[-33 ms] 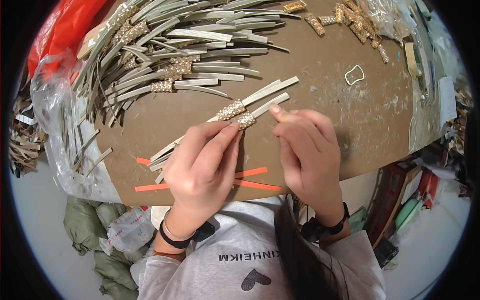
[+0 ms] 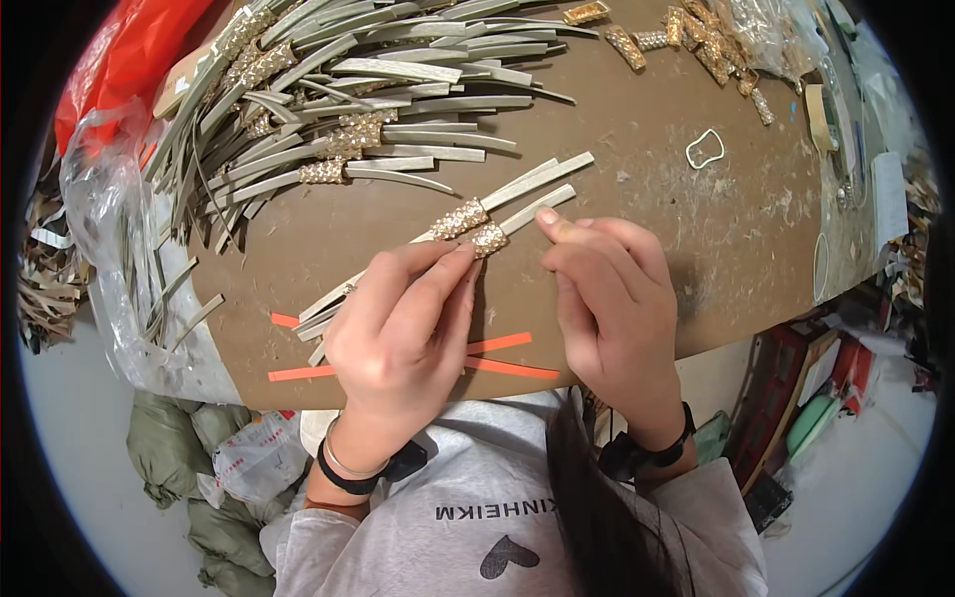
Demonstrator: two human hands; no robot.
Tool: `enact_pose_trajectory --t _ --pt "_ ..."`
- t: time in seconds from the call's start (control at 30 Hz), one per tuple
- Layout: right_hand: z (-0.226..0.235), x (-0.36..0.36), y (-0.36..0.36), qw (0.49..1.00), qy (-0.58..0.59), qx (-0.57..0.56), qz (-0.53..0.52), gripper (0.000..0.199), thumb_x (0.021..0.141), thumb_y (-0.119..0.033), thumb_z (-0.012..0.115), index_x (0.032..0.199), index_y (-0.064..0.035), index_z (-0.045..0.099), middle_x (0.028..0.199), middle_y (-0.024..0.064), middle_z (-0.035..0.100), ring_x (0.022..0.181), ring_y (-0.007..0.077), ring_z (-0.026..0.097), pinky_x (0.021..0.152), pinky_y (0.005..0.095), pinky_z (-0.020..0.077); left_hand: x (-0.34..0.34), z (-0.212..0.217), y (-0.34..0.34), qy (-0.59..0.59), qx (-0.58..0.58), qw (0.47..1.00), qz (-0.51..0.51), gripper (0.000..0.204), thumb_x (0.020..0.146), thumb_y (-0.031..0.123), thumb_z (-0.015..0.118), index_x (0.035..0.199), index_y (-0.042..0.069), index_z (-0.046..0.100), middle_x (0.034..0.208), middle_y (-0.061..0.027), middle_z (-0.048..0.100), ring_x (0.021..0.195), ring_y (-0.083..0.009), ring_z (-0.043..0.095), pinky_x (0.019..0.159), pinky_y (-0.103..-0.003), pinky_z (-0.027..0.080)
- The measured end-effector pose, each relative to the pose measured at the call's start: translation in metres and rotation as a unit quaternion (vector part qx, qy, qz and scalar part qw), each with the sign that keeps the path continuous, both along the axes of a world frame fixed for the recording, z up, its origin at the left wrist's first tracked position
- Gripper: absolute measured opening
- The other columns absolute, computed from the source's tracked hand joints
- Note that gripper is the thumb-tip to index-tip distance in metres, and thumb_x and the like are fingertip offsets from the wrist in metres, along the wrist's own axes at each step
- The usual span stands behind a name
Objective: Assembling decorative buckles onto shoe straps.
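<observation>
Gold, faceted sleeves (image 2: pixel 459 219), two side by side, encircle pale strips (image 2: pixel 537 179) on the table (image 2: pixel 736 249); the left hand (image 2: pixel 396 326) pinches the nearer sleeve (image 2: pixel 489 240); whether the right hand (image 2: pixel 619 308) grips its strip (image 2: pixel 537 211) cannot be told.

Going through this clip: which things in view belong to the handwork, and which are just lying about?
Part of the work:
left hand, pinching the nearer glittery sleeve
right hand, at the pale strip coming out of it
second sleeved strip alongside
probably the strip pile and loose gold sleeves

Apparently just lying about:
white loop
red plastic bag
green sacks
orange strips, role unclear
</observation>
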State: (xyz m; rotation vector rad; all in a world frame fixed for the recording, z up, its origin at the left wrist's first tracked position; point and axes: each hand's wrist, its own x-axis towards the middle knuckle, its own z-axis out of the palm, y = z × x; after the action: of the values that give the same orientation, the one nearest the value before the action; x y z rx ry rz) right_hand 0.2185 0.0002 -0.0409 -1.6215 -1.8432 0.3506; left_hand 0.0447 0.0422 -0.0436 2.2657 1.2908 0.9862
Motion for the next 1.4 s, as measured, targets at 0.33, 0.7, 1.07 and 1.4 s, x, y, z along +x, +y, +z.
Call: enact_pose_trajectory --t 0.33,0.7,1.07,1.4 --pt "0.004 0.006 0.000 1.000 0.015 0.002 0.012 0.019 0.074 0.003 0.062 0.092 -0.0038 0.060 0.107 0.0074 0.065 0.093 0.0277 0.057 0.082 0.0346 0.0459 -0.001 0.001 -0.003 0.002 -0.007 1.000 0.004 0.022 0.068 -0.004 0.073 0.089 0.001 0.069 0.084 -0.0076 0.065 0.065 -0.0205 0.062 0.057 -0.029 0.050" --pt "-0.003 -0.004 0.019 0.978 0.083 -0.003 -0.192 0.015 0.074 -0.003 0.072 0.088 -0.0025 0.067 0.083 0.0027 0.059 0.073 0.0108 0.053 0.060 0.0226 0.0405 0.001 0.002 -0.004 0.022 0.035 0.999 0.009 0.022 0.067 -0.002 0.074 0.088 0.003 0.069 0.081 -0.0061 0.065 0.064 -0.0190 0.061 0.056 -0.028 0.048" --pt "-0.009 -0.008 0.021 0.934 0.290 -0.019 -0.205 0.008 0.076 0.010 0.065 0.083 0.0070 0.063 0.089 0.0064 0.060 0.071 0.0043 0.056 0.059 0.0164 0.0441 0.001 0.004 -0.003 0.031 0.021 0.999 0.011 0.022 0.068 -0.003 0.075 0.087 0.004 0.069 0.080 -0.0060 0.065 0.062 -0.0181 0.060 0.056 -0.028 0.046" --pt "-0.008 -0.007 0.025 0.899 0.316 -0.065 -0.296 0.004 0.081 0.006 0.062 0.084 0.0051 0.061 0.069 0.0013 0.058 0.059 0.0034 0.055 0.050 0.0178 0.0498 0.002 0.006 -0.004 0.027 0.011 0.999 0.015 0.021 0.068 -0.003 0.075 0.087 0.003 0.070 0.081 -0.0070 0.065 0.062 -0.0191 0.060 0.056 -0.028 0.047"
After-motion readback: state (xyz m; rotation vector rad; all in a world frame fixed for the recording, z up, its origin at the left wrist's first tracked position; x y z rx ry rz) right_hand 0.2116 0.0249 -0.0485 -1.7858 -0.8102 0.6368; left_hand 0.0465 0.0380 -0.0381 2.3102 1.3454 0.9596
